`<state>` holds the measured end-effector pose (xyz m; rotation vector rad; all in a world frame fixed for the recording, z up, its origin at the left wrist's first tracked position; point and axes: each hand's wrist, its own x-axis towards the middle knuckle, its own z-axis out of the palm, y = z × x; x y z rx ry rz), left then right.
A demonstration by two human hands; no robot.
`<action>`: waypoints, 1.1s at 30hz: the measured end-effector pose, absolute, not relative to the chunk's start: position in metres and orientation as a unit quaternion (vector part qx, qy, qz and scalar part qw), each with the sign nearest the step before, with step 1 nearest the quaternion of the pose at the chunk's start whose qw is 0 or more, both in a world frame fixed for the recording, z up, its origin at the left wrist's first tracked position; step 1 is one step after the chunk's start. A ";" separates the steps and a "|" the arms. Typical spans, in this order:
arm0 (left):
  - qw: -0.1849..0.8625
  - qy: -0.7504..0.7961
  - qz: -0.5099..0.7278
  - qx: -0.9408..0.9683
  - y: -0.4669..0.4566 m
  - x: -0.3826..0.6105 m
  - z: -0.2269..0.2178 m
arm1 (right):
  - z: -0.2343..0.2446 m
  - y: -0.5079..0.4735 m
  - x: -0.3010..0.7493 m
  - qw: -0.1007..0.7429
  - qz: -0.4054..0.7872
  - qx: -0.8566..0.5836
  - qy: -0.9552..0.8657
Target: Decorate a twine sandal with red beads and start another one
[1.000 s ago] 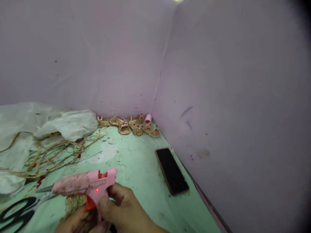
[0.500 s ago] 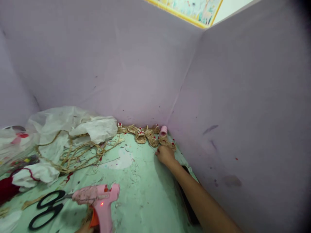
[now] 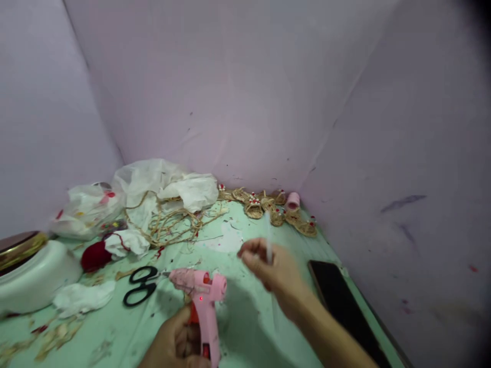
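Observation:
My left hand (image 3: 178, 337) is wrapped round the handle of a pink hot glue gun (image 3: 209, 306), its nozzle pointing left and a red light lit on its side. In my right hand (image 3: 276, 271), closed and raised over the table, is a translucent white glue stick (image 3: 268, 237) standing upright; it is slightly blurred. Black-handled scissors (image 3: 140, 295) lie just left of the nozzle. Beyond my right hand, several small woven straw slippers (image 3: 253, 207) with red and white beads rest along the wall, beside a pink cylinder (image 3: 293, 201).
A dark phone (image 3: 345, 312) lies along the right edge. Tangled jute rope (image 3: 172, 227) and white plastic bags (image 3: 153, 176) are piled at the back left. Nearer are red yarn (image 3: 93, 256), crumpled tissue (image 3: 82, 298) and a white container (image 3: 42, 276) with a brown-and-gold lid.
My right hand has come back from beside the slippers and now holds up a glue stick. My left hand with the glue gun shows more fully. The view has shifted left.

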<state>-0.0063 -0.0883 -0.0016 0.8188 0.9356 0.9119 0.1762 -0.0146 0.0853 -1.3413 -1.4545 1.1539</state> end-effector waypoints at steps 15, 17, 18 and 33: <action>0.723 0.398 0.451 0.339 -0.085 -0.006 0.034 | 0.060 -0.072 0.163 0.397 0.364 -0.538 -0.649; 0.724 0.404 0.461 0.317 -0.083 -0.011 0.033 | 0.058 -0.074 0.179 0.405 0.268 -0.534 -0.692; 0.720 0.407 0.469 0.310 -0.082 -0.013 0.032 | 0.057 -0.074 0.185 0.408 0.227 -0.521 -0.714; 0.710 0.411 0.475 0.318 -0.084 -0.011 0.025 | 0.045 -0.081 0.184 0.436 -0.086 -0.451 -0.774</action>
